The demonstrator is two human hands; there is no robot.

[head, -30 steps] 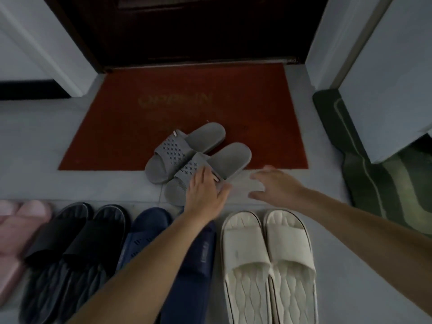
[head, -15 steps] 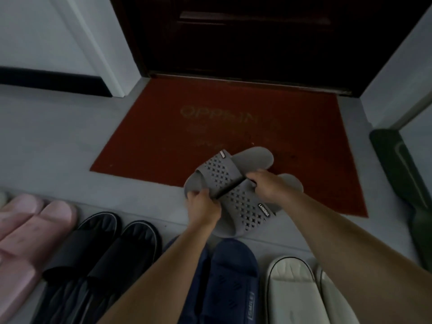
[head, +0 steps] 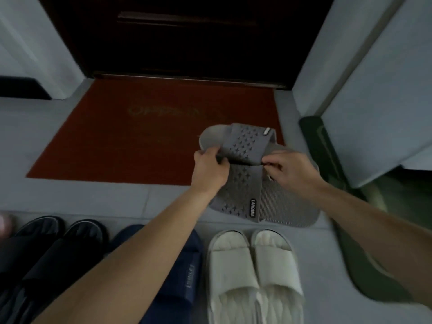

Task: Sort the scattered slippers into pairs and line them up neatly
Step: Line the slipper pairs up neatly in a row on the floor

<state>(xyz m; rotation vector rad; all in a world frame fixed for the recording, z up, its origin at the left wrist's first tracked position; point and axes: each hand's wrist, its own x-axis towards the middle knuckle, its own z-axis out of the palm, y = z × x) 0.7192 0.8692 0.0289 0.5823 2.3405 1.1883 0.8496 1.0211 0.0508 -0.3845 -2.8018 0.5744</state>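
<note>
Two grey perforated slippers are held together above the floor, past the row. The upper grey slipper (head: 243, 142) lies across the lower grey slipper (head: 268, 202), which bears a small label. My left hand (head: 208, 168) grips their left side and my right hand (head: 292, 169) pinches their right side. Along the near floor stand a black pair (head: 53, 249), a navy pair (head: 187, 272) partly hidden by my left forearm, and a white pair (head: 252, 272). A pink slipper (head: 3, 224) peeks in at the far left edge.
A red doormat (head: 131, 141) lies before a dark door (head: 187, 36). A green mat (head: 350, 242) runs along the right, beside a pale cabinet or wall (head: 385, 101). Grey floor (head: 325, 307) shows to the right of the white pair.
Both hands took hold of the grey slippers on the doormat, lifted them and carried them to the right, turning them. They now hang beyond the white pair.
</note>
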